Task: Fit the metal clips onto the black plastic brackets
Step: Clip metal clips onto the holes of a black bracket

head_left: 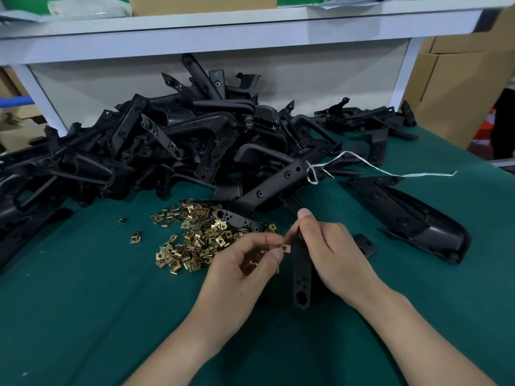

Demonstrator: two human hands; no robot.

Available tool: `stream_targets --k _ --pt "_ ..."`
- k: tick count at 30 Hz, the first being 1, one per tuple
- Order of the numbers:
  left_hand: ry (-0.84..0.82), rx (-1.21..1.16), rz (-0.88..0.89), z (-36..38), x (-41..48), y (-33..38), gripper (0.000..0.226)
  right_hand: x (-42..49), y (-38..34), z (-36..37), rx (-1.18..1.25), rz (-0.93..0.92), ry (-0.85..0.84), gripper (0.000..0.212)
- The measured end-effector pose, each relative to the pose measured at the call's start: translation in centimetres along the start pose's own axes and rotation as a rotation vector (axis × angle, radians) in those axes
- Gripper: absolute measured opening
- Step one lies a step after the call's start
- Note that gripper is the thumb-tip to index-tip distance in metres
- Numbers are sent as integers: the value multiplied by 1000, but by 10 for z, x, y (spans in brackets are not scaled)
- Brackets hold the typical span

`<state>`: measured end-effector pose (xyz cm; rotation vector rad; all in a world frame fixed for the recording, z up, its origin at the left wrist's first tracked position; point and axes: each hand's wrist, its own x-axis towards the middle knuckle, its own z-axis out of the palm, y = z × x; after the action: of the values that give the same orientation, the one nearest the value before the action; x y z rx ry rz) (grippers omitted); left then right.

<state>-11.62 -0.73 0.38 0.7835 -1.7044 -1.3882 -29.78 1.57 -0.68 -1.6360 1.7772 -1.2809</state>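
My right hand grips a long black plastic bracket held upright over the green table, its round-holed end pointing toward me. My left hand pinches a small brass-coloured metal clip between thumb and forefinger, right against the bracket's left edge. More clips seem tucked in that palm. A loose heap of metal clips lies on the cloth just left of my hands. A large pile of black brackets fills the back of the table.
A big black moulded part lies to the right, with a small black piece beside my right hand. A white string trails from the pile. A white shelf overhangs the back; cardboard boxes stand at right.
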Motion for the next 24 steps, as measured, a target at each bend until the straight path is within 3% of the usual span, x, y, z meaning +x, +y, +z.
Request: stream_targets --k 3,7,18,24 --pt "-26 25 2 0 0 0 15 -1 0 0 15 -14 13 62" --pt "-29 20 -4 0 -1 -1 15 -1 -1 0 8 -26 8 62" --pt "-40 28 2 -1 -2 1 14 -2 -5 0 -57 -17 -36 81" --pt "-48 41 3 -2 -2 0 14 -2 -5 -1 -49 -2 -42 66"
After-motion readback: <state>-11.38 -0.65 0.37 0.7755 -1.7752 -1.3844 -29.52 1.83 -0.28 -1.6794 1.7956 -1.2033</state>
